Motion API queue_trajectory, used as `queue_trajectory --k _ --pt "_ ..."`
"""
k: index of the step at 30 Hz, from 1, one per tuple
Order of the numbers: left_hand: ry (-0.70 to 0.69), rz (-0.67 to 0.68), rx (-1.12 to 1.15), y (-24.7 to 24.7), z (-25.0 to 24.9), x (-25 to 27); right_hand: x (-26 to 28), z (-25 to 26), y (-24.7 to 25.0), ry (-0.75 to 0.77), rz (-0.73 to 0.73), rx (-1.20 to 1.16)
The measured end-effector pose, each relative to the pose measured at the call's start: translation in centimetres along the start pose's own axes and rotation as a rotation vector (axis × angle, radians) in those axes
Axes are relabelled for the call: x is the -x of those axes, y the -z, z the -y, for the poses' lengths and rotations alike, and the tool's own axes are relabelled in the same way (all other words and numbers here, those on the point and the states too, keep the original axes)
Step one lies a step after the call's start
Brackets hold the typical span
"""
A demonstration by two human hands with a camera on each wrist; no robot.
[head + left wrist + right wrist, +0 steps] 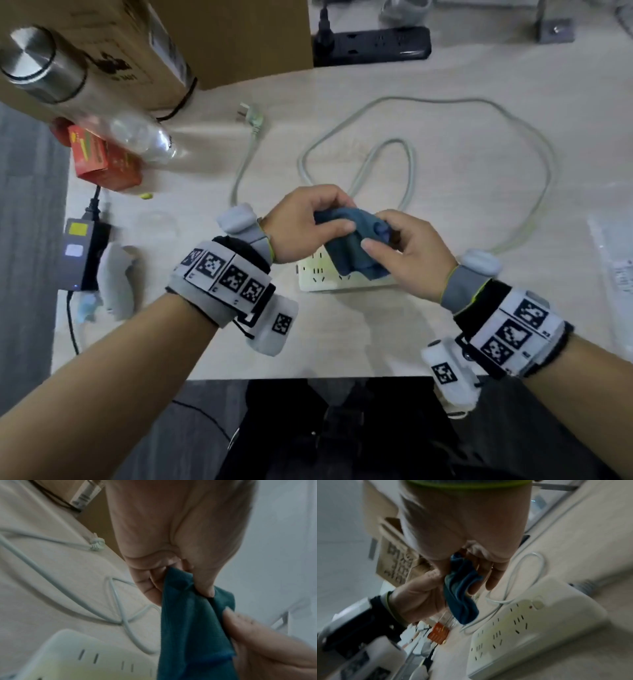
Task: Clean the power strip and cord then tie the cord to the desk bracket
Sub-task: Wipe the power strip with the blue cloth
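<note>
Both hands hold a crumpled blue cloth (352,240) in the air just above a white power strip (317,274) lying near the desk's front edge. My left hand (308,219) pinches the cloth's upper end (187,588) between thumb and fingers. The right hand (400,246) grips the other side, its fingers curled round the cloth (462,591). The strip's socket face (513,626) looks yellowed. Its pale cord (407,161) lies in loose loops across the desk and ends in a plug (253,118) at the back left. A metal bracket (553,27) stands at the far right.
A black power strip (371,44) sits at the back. At left are a cardboard box (219,37), a steel flask (44,65), a clear bottle (144,137), a red carton (102,161) and a black adapter (82,250). A plastic sleeve (613,260) lies at right.
</note>
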State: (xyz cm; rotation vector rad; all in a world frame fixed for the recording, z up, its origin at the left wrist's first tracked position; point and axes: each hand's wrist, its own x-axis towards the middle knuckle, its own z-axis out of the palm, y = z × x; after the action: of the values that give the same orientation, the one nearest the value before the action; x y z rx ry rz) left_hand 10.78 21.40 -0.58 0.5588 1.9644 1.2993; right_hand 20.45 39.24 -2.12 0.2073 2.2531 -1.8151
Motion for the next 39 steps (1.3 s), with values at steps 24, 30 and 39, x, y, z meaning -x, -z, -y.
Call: queue_trajectory --k 24,30,39 --pt "0.181 -0.013 -0.742 -2.0 8.9 5.1 4.3 -8.6 1.5 0.249 0.272 1.157" --pt "0.149 0.015 -0.753 -1.3 9.5 4.4 3.4 -9.4 -2.3 0.341 0.354 1.203" --pt "0.043 -0.007 -0.727 -1.3 10.1 4.5 2.3 -8.5 -3.1 0.44 0.389 1.246"
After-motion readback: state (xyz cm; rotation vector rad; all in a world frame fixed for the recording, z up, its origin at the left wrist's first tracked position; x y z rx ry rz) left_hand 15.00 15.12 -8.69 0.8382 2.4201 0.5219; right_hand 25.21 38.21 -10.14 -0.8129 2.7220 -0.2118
